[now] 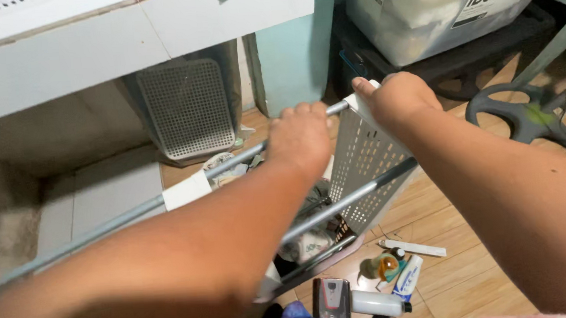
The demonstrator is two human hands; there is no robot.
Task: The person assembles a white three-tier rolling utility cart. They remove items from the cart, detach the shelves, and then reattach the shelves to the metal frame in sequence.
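My left hand (pixel 301 136) is closed around a long grey metal rod (pixel 119 219) that runs from the lower left up to the middle. My right hand (pixel 396 96) grips the top corner of a white perforated shelf panel (pixel 364 166) joined to that rod. A second grey rod (pixel 353 197) crosses the panel lower down. White plastic joints (pixel 188 190) sit along the upper rod. Both forearms fill the foreground.
Another perforated white panel (pixel 188 109) leans under a white counter (pixel 118 37). A clear storage box (pixel 446 5) stands at the upper right beside a dark fan base (pixel 529 119). Bottles, a tube (pixel 410 277) and small clutter lie on the wooden floor.
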